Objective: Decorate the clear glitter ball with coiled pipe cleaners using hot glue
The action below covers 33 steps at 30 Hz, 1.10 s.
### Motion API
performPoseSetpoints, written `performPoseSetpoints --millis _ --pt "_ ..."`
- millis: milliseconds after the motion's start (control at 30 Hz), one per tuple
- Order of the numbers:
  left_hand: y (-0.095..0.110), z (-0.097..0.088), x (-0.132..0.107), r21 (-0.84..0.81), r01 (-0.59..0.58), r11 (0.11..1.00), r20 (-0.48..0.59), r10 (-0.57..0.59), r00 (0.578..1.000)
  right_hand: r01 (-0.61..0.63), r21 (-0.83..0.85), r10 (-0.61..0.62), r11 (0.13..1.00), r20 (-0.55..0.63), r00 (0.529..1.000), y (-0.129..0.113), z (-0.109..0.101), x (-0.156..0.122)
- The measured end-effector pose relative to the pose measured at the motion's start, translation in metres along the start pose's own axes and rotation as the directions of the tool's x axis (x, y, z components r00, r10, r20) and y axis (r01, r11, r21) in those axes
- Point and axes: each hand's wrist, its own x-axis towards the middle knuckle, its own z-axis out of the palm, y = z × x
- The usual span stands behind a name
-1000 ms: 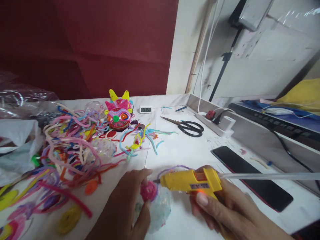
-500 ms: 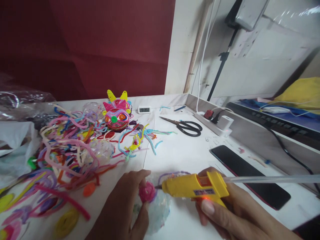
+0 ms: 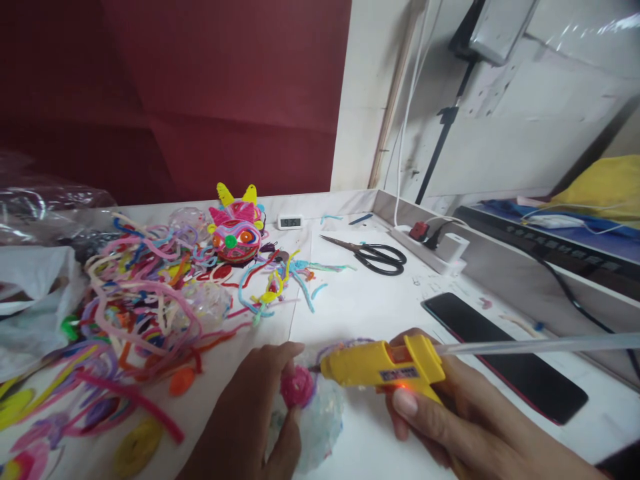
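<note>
My right hand [image 3: 435, 407] is closed around a yellow hot glue gun [image 3: 370, 365] with a clear glue stick [image 3: 530, 344] jutting from its back and a red light glowing. Its nozzle points left and meets the upper right edge of a pink pipe-cleaner coil [image 3: 297, 387]. Thumb and fingers of my left hand [image 3: 255, 407] pinch that coil from the left. Under the coil is a clear, bluish plastic ball [image 3: 320, 427], partly covered by my left hand. Behind the gun's tip shows a strand of purple pipe cleaner [image 3: 345, 345].
A heap of pipe cleaners [image 3: 145, 287] covers the left side, with a colourful lion-head figure [image 3: 235, 233] behind it. Black-handled scissors [image 3: 375, 257], a small digital clock [image 3: 290, 221], a phone [image 3: 500, 353] and a power strip [image 3: 425, 247] lie farther back and right.
The glue gun has shifted slightly left and tilted a little, its nozzle still by the pink coil. My left hand keeps its pinch. The whole view has moved slightly.
</note>
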Motion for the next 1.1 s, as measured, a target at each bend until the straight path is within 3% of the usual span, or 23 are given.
performPoseSetpoints --millis 200,400,533,800,1100 --pt "-0.002 0.005 -0.002 0.015 0.009 1.000 0.000 -0.009 1.000 0.037 -0.036 -0.036 0.999 0.032 0.999 -0.010 -0.002 0.007" --pt "-0.007 0.012 -0.005 0.035 -0.008 0.999 -0.008 0.008 1.000 0.072 -0.045 -0.063 0.996 0.178 0.982 -0.014 -0.006 0.017" --pt "-0.005 0.011 -0.004 0.034 -0.020 0.999 -0.024 0.021 1.000 0.063 -0.057 -0.050 0.996 0.204 0.978 -0.012 -0.008 0.019" --pt "-0.001 0.007 -0.001 0.015 -0.033 0.999 -0.002 0.033 0.999 0.019 -0.115 -0.005 0.993 0.126 0.992 -0.011 -0.011 0.006" --pt "-0.003 0.007 -0.003 0.007 -0.018 1.000 -0.011 0.018 1.000 -0.023 -0.143 0.012 0.990 -0.079 0.997 -0.008 -0.004 -0.011"
